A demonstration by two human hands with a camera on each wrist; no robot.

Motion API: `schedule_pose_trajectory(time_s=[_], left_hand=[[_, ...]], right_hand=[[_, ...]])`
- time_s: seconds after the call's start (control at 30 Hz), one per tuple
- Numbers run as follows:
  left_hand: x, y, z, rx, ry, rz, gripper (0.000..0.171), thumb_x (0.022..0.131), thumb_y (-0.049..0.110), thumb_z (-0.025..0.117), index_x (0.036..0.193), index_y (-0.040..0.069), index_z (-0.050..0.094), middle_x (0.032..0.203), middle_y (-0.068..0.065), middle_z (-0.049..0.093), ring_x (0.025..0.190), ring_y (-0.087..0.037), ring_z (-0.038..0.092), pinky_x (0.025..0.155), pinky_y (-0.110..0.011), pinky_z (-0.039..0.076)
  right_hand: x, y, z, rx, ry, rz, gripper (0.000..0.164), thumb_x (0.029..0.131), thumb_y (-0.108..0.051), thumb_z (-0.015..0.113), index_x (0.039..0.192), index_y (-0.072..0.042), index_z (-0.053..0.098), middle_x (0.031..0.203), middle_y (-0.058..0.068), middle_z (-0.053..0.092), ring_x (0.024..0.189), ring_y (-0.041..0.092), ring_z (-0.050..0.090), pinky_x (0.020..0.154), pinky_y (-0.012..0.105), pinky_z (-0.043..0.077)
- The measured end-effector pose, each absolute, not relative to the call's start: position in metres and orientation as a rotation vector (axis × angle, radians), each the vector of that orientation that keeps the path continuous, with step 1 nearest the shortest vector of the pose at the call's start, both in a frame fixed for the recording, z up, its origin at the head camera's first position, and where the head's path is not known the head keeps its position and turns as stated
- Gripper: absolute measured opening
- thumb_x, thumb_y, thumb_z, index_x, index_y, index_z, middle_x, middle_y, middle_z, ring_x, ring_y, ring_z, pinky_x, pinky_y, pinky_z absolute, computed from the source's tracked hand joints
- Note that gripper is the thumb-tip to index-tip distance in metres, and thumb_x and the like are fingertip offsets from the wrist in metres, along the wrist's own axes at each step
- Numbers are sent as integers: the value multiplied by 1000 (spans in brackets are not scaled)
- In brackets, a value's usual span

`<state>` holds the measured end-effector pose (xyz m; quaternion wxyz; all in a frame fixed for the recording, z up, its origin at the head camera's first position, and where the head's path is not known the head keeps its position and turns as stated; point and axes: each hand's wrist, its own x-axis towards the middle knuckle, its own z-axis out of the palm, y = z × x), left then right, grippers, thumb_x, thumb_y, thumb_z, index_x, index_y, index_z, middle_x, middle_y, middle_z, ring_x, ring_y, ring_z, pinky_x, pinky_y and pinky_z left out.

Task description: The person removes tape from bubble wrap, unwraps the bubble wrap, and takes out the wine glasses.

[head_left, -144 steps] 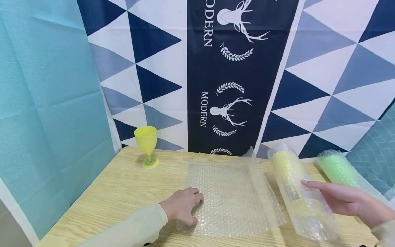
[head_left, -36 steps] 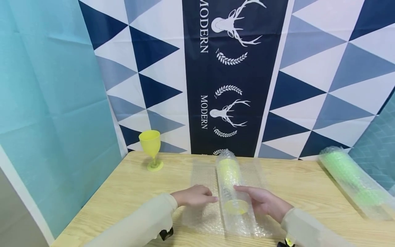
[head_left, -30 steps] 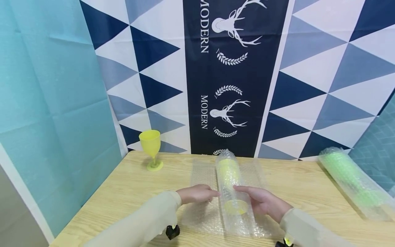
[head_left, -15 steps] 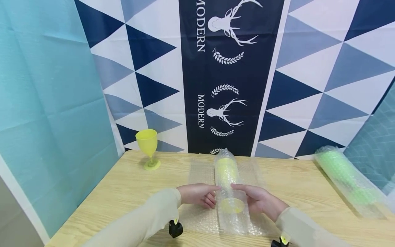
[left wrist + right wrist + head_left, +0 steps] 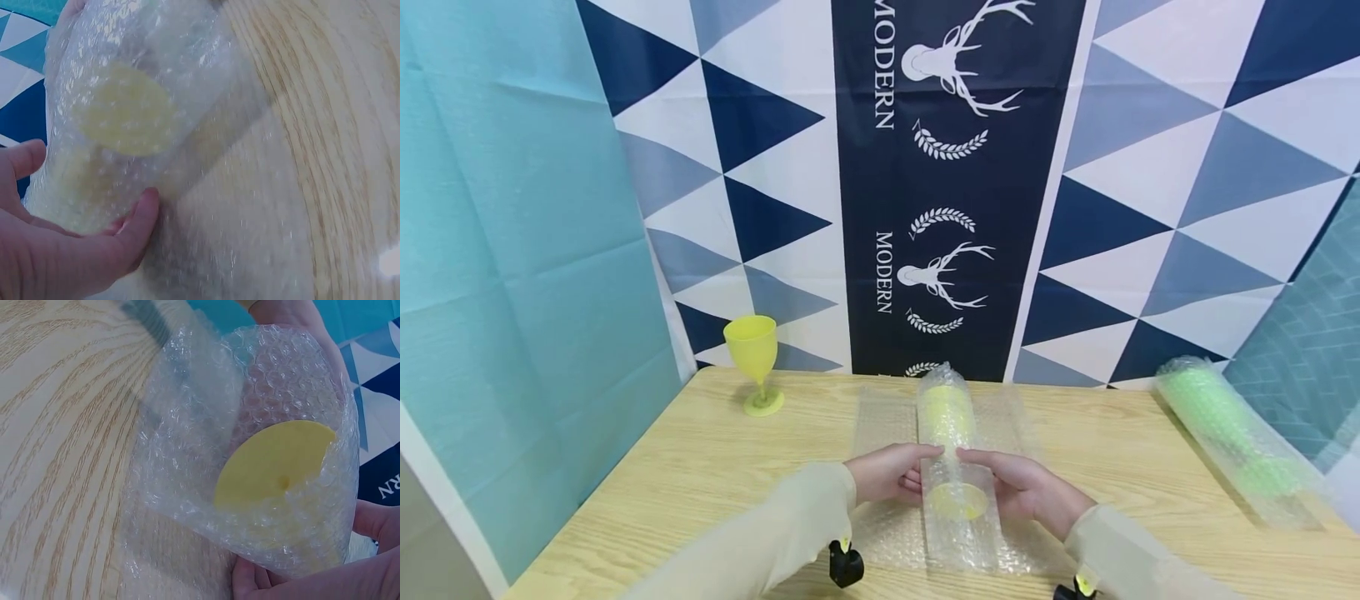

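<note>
A yellow goblet in bubble wrap (image 5: 949, 417) lies lengthwise across a flat sheet of bubble wrap (image 5: 880, 421) in the head view. My left hand (image 5: 889, 473) grips its left side, thumb over the top and fingers curled low beside it. On the opposite side my right hand (image 5: 1028, 490) holds it the same way, the two thumb tips close together. The round yellow base (image 5: 281, 459) shows through the open end of the wrap in the right wrist view. In the left wrist view, my left hand's (image 5: 69, 250) fingertips touch the wrap's lower side.
A bare yellow goblet (image 5: 752, 346) stands upright at the table's back left. Toward the right edge lies a green item in bubble wrap (image 5: 1217, 425). The wooden table (image 5: 685, 483) meets a patterned cloth backdrop (image 5: 775, 200) behind.
The wrapped goblet has moved left from beside the sheet onto its middle, carried by the right hand. The left hand has come rightward off the sheet's left part and taken hold of the wrapped goblet.
</note>
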<state>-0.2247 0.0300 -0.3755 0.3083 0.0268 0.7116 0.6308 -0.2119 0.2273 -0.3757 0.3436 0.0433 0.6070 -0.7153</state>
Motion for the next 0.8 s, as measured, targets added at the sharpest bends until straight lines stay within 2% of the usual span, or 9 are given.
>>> schedule_pose_trajectory(time_s=[0.37,0.53,0.67,0.8], left_hand=[[-224,35,-376,29,1880,1707,36,94,33,56,110,2,64,81,0,63,73,-9,59,83,-29,56],[-226,33,-378,27,1907,1680,34,92,34,58,108,4,66,77,3,63,69,-7,58,73,-24,54],[-227,33,-378,8,1926,1666,34,91,35,61,108,6,65,81,0,65,72,-9,60,71,-24,53],[-227,33,-377,-8,1926,1685,36,89,32,64,111,4,64,95,-7,70,82,-12,66,81,-29,57]], right_hand=[[-212,230,-379,79,1541,-1875,65,97,-34,53,139,5,23,109,7,64,99,17,65,103,39,48],[-213,230,-380,67,1540,-1881,62,97,-33,53,138,3,24,108,6,65,99,16,65,102,39,49],[-215,230,-380,58,1538,-1876,63,97,-33,53,138,4,24,108,6,65,99,16,66,103,39,48],[-215,231,-380,48,1523,-1877,64,97,-33,52,139,6,24,108,5,66,100,15,66,103,38,49]])
